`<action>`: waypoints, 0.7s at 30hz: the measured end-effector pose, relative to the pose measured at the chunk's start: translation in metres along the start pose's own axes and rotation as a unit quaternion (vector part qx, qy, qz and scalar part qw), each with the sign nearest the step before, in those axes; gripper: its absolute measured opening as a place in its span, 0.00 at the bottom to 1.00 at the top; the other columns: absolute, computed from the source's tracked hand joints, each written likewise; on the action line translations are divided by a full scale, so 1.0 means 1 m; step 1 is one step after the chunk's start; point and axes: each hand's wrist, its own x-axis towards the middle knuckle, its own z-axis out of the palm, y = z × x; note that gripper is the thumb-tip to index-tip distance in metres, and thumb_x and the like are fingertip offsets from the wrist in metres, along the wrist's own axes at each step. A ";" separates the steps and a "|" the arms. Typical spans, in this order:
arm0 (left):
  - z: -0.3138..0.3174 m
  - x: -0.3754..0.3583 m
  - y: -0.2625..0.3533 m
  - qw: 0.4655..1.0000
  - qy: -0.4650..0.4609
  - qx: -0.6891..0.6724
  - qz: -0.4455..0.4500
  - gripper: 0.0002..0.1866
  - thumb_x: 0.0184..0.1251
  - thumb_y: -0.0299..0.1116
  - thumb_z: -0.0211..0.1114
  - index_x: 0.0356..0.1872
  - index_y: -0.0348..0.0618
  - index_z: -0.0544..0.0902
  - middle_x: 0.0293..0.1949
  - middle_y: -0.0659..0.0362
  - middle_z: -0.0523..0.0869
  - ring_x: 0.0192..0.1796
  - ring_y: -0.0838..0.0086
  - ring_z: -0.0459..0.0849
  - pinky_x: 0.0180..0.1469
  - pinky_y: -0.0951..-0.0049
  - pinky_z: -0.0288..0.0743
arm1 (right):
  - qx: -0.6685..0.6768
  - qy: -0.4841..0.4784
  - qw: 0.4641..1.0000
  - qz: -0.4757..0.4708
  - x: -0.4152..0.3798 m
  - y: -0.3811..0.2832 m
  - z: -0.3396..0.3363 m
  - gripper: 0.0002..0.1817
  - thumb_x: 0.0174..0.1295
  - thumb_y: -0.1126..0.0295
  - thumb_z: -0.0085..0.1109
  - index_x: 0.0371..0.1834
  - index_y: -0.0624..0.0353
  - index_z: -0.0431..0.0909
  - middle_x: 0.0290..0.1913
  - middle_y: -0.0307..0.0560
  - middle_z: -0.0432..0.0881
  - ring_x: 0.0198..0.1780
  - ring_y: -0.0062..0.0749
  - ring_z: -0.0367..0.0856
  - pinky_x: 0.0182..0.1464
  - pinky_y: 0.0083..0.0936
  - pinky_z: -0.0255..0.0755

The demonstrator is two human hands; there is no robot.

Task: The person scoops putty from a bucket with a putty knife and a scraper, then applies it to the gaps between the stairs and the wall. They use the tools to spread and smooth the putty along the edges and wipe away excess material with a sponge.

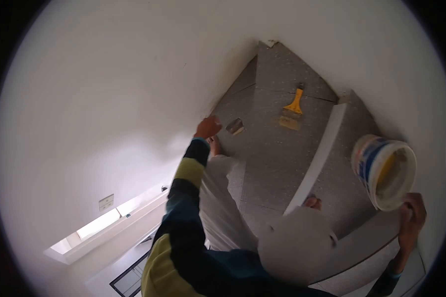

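Observation:
My left hand (209, 127) is closed, close to the white wall at the foot of the corner. What its fingers hold, if anything, I cannot tell. Just to its right is a small dark flat piece (235, 126) with a pale lower edge. Over at the right, my right hand (412, 215) grips the rim of a white plastic bucket (406, 163) with a blue label. The bucket is tilted with its mouth toward me, and something yellow (385, 169) shows inside. A yellow-handled brush (295, 103) with pale bristles lies on the grey stair tread between my hands.
Grey speckled treads (282, 163) fan out around the corner, with a white riser edge (317, 158) crossing between them. White walls (109, 74) rise on both sides. My bare feet stand on two levels. A switch plate (106, 202) and a bright window slot (99, 223) are at lower left.

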 end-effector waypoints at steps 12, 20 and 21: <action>0.196 0.119 -0.059 0.991 -0.076 -0.010 -0.111 0.36 0.43 0.49 0.70 0.54 0.44 0.71 0.53 0.47 0.74 0.55 0.55 0.73 0.54 0.54 0.68 | -0.158 0.248 0.906 0.303 -0.036 0.080 0.082 0.41 0.62 0.36 0.32 0.71 0.52 0.44 0.70 0.57 0.49 0.71 0.51 0.49 0.66 0.53 0.53; 0.231 0.147 -0.061 0.993 0.001 0.100 -0.065 0.40 0.40 0.53 0.73 0.55 0.49 0.67 0.50 0.57 0.73 0.54 0.64 0.72 0.52 0.55 0.65 | -0.320 0.206 0.903 0.200 -0.067 0.117 0.065 0.41 0.60 0.34 0.33 0.71 0.44 0.42 0.70 0.59 0.46 0.71 0.55 0.46 0.67 0.54 0.50; 0.236 0.152 -0.061 0.990 0.006 0.108 -0.093 0.36 0.42 0.53 0.71 0.53 0.48 0.69 0.48 0.57 0.75 0.53 0.64 0.73 0.51 0.57 0.65 | -0.301 0.185 0.915 0.195 -0.068 0.118 0.060 0.39 0.61 0.35 0.31 0.71 0.44 0.42 0.70 0.59 0.47 0.71 0.54 0.46 0.67 0.54 0.49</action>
